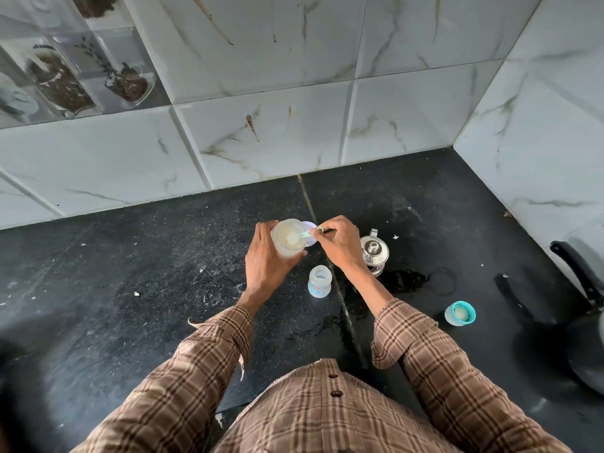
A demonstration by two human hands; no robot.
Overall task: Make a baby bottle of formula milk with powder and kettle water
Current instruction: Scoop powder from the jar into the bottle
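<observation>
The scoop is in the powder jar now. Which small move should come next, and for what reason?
Probably lift the scoop, held by the right hand, out of the powder jar that the left hand holds, and carry it to the open baby bottle standing just below. The scoop already looks loaded with powder.

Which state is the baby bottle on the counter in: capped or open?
Open. The baby bottle stands upright with a bare mouth, while its teal cap lies apart to the right on the counter.
</observation>
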